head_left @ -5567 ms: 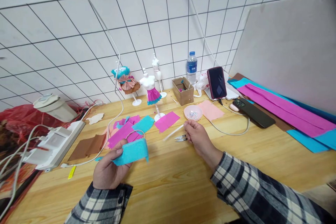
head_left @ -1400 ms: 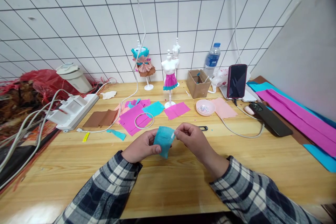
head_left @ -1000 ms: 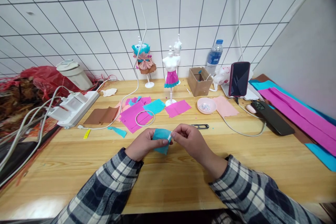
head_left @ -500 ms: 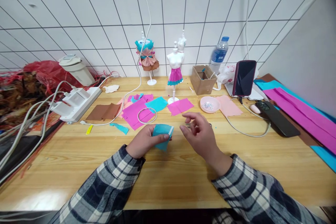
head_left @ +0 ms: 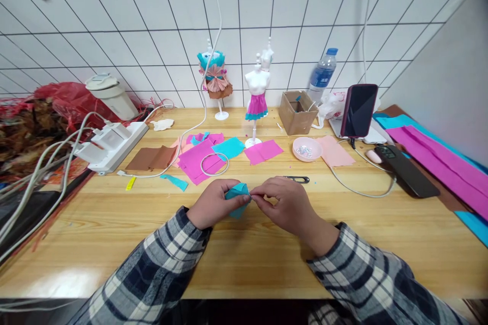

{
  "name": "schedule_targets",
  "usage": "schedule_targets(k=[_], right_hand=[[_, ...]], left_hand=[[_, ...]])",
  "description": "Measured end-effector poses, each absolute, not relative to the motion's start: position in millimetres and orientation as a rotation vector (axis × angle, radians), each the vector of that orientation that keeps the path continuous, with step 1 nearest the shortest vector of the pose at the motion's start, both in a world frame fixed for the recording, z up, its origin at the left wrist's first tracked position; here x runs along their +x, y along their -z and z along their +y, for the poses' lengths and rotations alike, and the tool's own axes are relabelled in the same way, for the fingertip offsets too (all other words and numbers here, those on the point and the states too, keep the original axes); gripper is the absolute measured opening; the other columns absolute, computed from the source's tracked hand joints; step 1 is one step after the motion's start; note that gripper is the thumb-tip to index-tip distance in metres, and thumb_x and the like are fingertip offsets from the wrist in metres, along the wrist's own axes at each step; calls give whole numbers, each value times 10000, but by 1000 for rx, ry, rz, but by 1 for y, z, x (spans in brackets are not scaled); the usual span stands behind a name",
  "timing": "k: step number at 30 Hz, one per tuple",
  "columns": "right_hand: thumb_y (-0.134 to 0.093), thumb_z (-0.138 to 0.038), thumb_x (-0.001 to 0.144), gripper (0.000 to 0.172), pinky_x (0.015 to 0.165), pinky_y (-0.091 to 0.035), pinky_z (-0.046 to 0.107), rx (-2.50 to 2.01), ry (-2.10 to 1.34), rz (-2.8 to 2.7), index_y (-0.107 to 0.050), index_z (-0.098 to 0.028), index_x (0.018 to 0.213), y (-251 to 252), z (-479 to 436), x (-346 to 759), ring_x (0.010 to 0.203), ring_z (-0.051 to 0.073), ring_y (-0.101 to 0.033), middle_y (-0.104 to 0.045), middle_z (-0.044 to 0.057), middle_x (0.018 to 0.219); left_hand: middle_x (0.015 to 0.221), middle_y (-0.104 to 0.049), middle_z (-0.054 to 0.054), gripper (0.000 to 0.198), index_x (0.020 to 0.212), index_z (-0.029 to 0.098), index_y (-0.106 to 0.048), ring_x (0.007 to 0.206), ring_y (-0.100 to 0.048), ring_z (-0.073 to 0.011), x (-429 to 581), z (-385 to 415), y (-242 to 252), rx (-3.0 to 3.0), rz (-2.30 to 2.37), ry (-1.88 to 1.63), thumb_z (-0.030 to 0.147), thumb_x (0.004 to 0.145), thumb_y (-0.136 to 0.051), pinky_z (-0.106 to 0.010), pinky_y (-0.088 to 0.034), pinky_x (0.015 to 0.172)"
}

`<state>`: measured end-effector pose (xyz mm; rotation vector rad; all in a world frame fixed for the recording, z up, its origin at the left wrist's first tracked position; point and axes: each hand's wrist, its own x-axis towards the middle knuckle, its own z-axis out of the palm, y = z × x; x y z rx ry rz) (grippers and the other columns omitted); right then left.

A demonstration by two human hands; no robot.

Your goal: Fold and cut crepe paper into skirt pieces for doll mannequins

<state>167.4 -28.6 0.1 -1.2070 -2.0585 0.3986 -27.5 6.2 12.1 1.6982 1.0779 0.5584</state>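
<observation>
My left hand is closed around a small piece of turquoise crepe paper, thumb on top. The piece looks bent over at its upper edge. My right hand pinches the right edge of that paper between thumb and forefinger, its fingertips close to the left thumb. Whatever lies right between those fingertips is too small to make out. Behind the right hand, a dark craft tool with a looped end lies partly hidden. Magenta sheets, a turquoise sheet and a white ring lie beyond my hands.
A small mannequin wears a magenta skirt with turquoise trim; another dressed mannequin stands left of it. Further right are a pink bowl of shiny bits, a cardboard box and phones. A power strip with cables sits left.
My right hand has moved left and closed its fingers on the paper's right edge, where a white strip showed earlier. The paper has bent. The dark tool now shows more.
</observation>
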Motion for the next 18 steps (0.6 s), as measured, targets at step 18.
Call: schedule_targets(k=[18], right_hand=[[-504,-316,912,219,633,-353,268,-1296,-271,-2184,-714,-262,941,0,-34,166,753,155,-627,-717,15,851]], left_hand=[[550,-491,37,299,621,147,-551,527,-449,-105,-25,5,-8,1710,1142,-530,407,743,-634,-211,-362,507]])
